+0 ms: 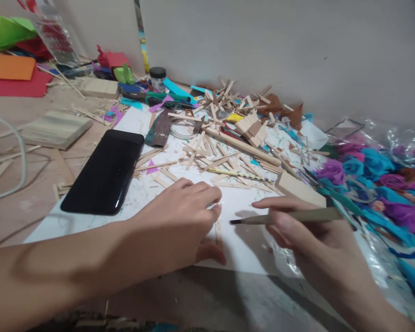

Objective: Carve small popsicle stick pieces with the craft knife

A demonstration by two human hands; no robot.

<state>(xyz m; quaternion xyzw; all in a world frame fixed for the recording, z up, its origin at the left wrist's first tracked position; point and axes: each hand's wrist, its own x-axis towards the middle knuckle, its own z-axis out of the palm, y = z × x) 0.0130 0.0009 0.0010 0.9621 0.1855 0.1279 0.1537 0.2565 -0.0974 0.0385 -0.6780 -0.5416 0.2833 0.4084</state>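
Wood strip [219, 236] peeks past curled left fingers [207, 197], hold unclear — right fingers [275, 203] pinch tool [307, 215].

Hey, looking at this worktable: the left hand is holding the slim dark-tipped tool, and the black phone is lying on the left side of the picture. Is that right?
Not quite: the head view shows the slim dark-tipped tool in the right hand, not the left hand. The black phone does lie on the left side.
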